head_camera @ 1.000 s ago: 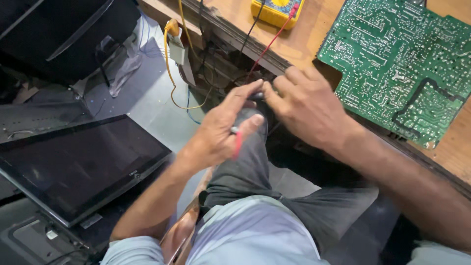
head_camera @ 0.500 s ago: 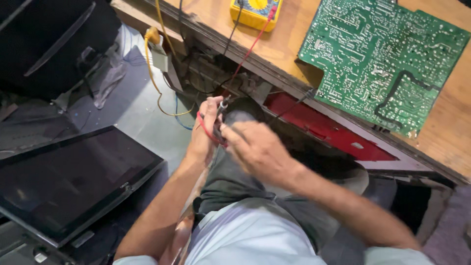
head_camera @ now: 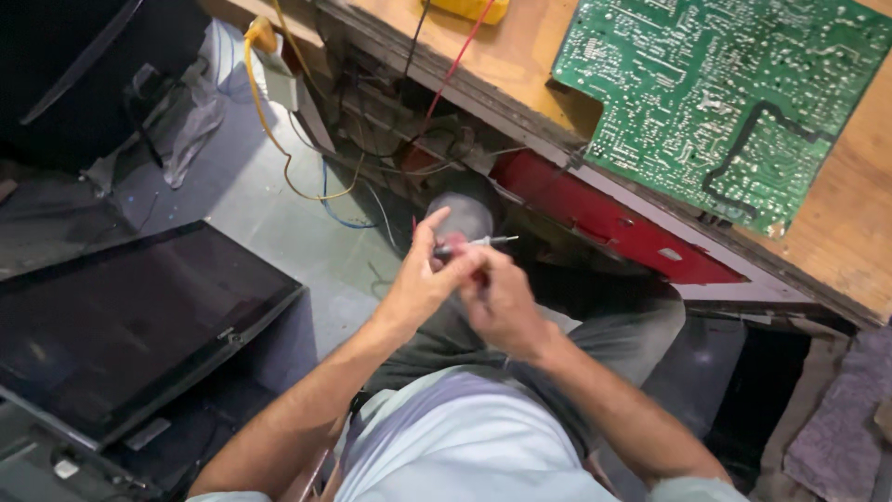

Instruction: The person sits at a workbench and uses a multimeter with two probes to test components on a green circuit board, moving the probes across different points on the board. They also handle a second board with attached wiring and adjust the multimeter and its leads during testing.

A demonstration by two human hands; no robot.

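Two hands meet at the middle of the frame, above your lap. The fingers of your left hand (head_camera: pixel 423 279) pinch a test probe (head_camera: pixel 474 244) near its red grip, with the forefinger raised and the thin metal tip pointing right. Your right hand (head_camera: pixel 502 307) sits just beside it, touching, its fingers curled inward toward the same probe; whether they grip it or only steady it cannot be told, since the back of the hand hides them.

Outward from there, a red lead (head_camera: pixel 455 70) and a black lead (head_camera: pixel 415 42) run up to the yellow meter (head_camera: pixel 469 9) at the top edge. The meter rests on the wooden bench (head_camera: pixel 520 60), which crosses the upper right of the frame. A large green circuit board (head_camera: pixel 706 93) lies on that bench, solder side up, well apart from your hands. A red panel (head_camera: pixel 604 218) shows under the bench edge. At the upper left, a yellow cable (head_camera: pixel 269 139) loops down over the floor. A dark flat screen (head_camera: pixel 121 325) lies at the lower left, near your left forearm.
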